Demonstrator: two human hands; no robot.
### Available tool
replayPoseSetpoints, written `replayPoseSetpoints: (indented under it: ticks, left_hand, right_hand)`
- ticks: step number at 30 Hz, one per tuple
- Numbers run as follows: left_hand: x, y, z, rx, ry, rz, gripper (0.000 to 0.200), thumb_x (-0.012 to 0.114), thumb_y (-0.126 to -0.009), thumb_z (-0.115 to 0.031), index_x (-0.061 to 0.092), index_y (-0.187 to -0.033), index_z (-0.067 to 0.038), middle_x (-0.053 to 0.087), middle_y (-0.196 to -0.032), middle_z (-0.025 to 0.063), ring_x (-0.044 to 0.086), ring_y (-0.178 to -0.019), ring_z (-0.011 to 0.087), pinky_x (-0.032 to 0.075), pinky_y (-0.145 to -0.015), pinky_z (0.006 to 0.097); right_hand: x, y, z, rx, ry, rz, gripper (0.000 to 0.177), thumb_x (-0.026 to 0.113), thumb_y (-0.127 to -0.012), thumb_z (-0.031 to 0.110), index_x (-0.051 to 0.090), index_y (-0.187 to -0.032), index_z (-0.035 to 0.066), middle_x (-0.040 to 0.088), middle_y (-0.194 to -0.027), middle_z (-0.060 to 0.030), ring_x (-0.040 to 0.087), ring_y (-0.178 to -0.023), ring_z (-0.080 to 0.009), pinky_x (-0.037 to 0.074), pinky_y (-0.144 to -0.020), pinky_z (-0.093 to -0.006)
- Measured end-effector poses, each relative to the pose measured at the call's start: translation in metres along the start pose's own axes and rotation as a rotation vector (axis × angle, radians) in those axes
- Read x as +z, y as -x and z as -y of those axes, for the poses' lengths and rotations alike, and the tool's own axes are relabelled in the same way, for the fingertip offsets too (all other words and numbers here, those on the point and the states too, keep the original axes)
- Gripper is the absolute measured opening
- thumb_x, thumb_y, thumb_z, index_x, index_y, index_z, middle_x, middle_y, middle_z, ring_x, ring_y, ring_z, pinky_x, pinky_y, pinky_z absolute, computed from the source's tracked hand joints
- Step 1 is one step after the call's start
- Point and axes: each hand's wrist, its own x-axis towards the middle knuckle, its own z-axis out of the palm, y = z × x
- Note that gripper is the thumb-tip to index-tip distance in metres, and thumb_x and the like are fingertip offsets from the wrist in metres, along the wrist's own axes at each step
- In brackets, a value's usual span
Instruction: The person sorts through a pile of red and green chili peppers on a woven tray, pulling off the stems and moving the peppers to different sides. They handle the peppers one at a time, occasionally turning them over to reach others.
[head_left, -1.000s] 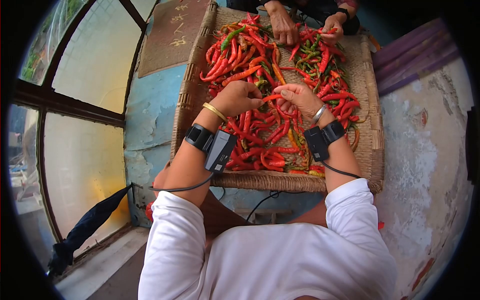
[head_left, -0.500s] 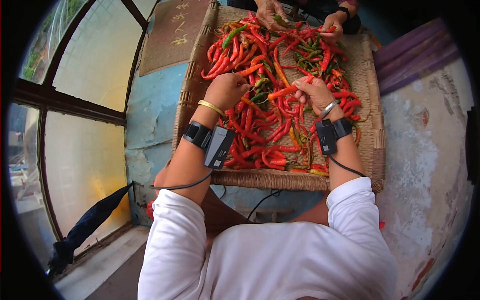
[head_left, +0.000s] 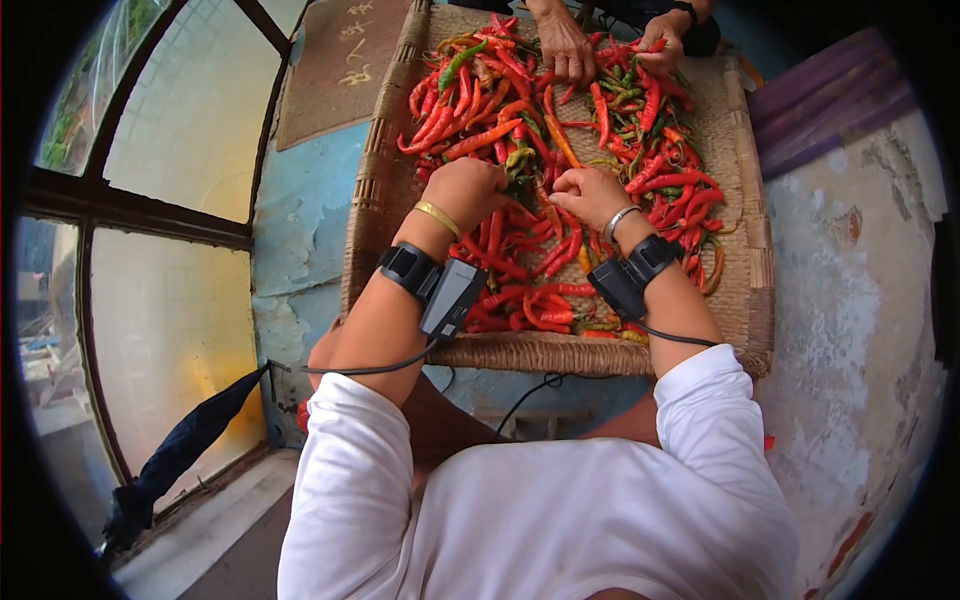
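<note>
Red chili peppers (head_left: 520,262), with some green and orange ones mixed in, lie heaped on a woven tray (head_left: 575,352). Over the middle of the heap, my left hand (head_left: 466,192) is closed, its fingertips turned away from view beside a yellowish-green clump (head_left: 519,160). To its right, my right hand (head_left: 592,197) is closed with thumb and fingers together, just below a long orange pepper (head_left: 562,142). Whether either hand grips a pepper is hidden.
Across the tray, another person's hand (head_left: 566,48) reaches down into the peppers, and that person's other hand (head_left: 662,45) is beside a red pepper. A window (head_left: 165,330) and a folded dark umbrella (head_left: 190,450) stand left; a peeling wall (head_left: 840,330) is right.
My right hand has moved left and slightly down, and the red pepper that was in it no longer shows there. My left hand has shifted slightly down. The other person's hand reached lower into the heap.
</note>
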Motion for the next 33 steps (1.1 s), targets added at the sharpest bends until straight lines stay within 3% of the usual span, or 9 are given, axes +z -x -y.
replayPoseSetpoints:
  ticks: [1, 9, 17, 20, 24, 28, 30, 31, 33]
  left_hand:
    - [0.0, 0.0, 0.0, -0.025, -0.038, 0.009, 0.017, 0.062, -0.068, -0.021, 0.062, -0.08, -0.008, 0.06, -0.071, 0.0107, 0.058, -0.069, 0.0281, 0.045, -0.059, 0.0366]
    - [0.011, 0.001, 0.001, -0.024, -0.191, 0.022, 0.018, 0.06, -0.069, -0.023, 0.062, -0.085, -0.014, 0.06, -0.072, 0.0082, 0.058, -0.072, 0.027, 0.046, -0.061, 0.0377]
    - [0.005, 0.0, -0.006, -0.096, -0.359, 0.11, 0.015, 0.059, -0.071, -0.025, 0.063, -0.081, -0.015, 0.059, -0.071, 0.0083, 0.059, -0.071, 0.0268, 0.046, -0.06, 0.0377]
    - [0.001, 0.001, -0.008, -0.079, -0.248, 0.123, 0.015, 0.061, -0.07, -0.025, 0.065, -0.078, -0.012, 0.06, -0.071, 0.0096, 0.058, -0.069, 0.0275, 0.046, -0.059, 0.0374]
    - [0.0, 0.0, -0.016, 0.14, 0.29, 0.198, 0.018, 0.062, -0.073, -0.024, 0.065, -0.076, -0.006, 0.06, -0.064, 0.0068, 0.056, -0.059, 0.0178, 0.044, -0.055, 0.0316]
    - [-0.008, 0.002, -0.031, -0.058, 0.598, 0.541, 0.019, 0.059, -0.078, -0.02, 0.064, -0.074, -0.002, 0.057, -0.055, 0.0031, 0.05, -0.049, 0.0076, 0.041, -0.05, 0.0248]
    - [-0.008, 0.002, -0.033, -0.047, 0.6, 0.525, 0.019, 0.058, -0.078, -0.019, 0.063, -0.074, -0.001, 0.056, -0.054, 0.003, 0.05, -0.047, 0.0078, 0.04, -0.049, 0.0243]
    - [-0.009, 0.001, -0.033, -0.036, 0.604, 0.505, 0.018, 0.058, -0.079, -0.018, 0.063, -0.074, -0.001, 0.055, -0.052, 0.003, 0.05, -0.045, 0.0081, 0.04, -0.047, 0.0239]
    - [-0.007, 0.001, -0.03, -0.053, 0.637, 0.472, 0.019, 0.057, -0.079, -0.018, 0.063, -0.074, -0.001, 0.054, -0.052, 0.0026, 0.05, -0.045, 0.0082, 0.04, -0.046, 0.0241]
  right_hand:
    - [0.002, 0.002, 0.003, 0.028, 0.063, 0.06, 0.029, 0.064, -0.07, 0.033, 0.062, -0.087, 0.01, 0.062, -0.078, -0.0113, 0.058, -0.079, -0.0274, 0.045, -0.071, -0.0376]
    - [0.018, 0.007, 0.02, 0.022, 0.318, -0.052, 0.025, 0.063, -0.069, 0.033, 0.06, -0.074, 0.008, 0.061, -0.078, -0.0114, 0.057, -0.079, -0.0294, 0.045, -0.07, -0.039]
    - [-0.029, 0.012, 0.01, 0.053, -0.319, 0.187, 0.018, 0.058, -0.073, 0.02, 0.056, -0.065, 0.004, 0.057, -0.057, -0.0046, 0.052, -0.05, -0.0122, 0.042, -0.047, -0.0279]
    - [-0.051, 0.022, 0.02, 0.09, -0.495, 0.34, 0.016, 0.054, -0.08, 0.015, 0.055, -0.068, 0.004, 0.056, -0.057, -0.0026, 0.049, -0.045, -0.007, 0.037, -0.039, -0.0205]
    - [-0.063, 0.024, 0.002, 0.053, -0.744, 0.403, 0.014, 0.053, -0.082, 0.016, 0.055, -0.074, 0.004, 0.056, -0.058, -0.0031, 0.048, -0.042, -0.005, 0.035, -0.036, -0.0167]
    - [-0.068, 0.018, -0.005, -0.027, -1.085, 0.26, 0.019, 0.055, -0.083, 0.019, 0.053, -0.09, 0.002, 0.058, -0.066, -0.0051, 0.054, -0.049, -0.0074, 0.037, -0.038, -0.0169]
    - [-0.061, 0.014, 0.004, 0.074, -1.441, -0.285, 0.036, 0.055, -0.084, 0.023, 0.046, -0.109, 0.0, 0.058, -0.08, -0.0084, 0.058, -0.062, -0.0104, 0.041, -0.041, -0.0181]
    - [-0.057, 0.011, -0.006, 0.104, -1.304, -0.23, 0.054, 0.056, -0.083, 0.028, 0.034, -0.123, -0.001, 0.056, -0.091, -0.0105, 0.059, -0.072, -0.0138, 0.045, -0.045, -0.0196]
    - [-0.046, 0.007, -0.011, 0.217, -0.874, -0.237, 0.052, 0.058, -0.081, 0.027, 0.04, -0.119, -0.003, 0.058, -0.092, -0.0118, 0.059, -0.067, -0.0128, 0.046, -0.049, -0.0206]
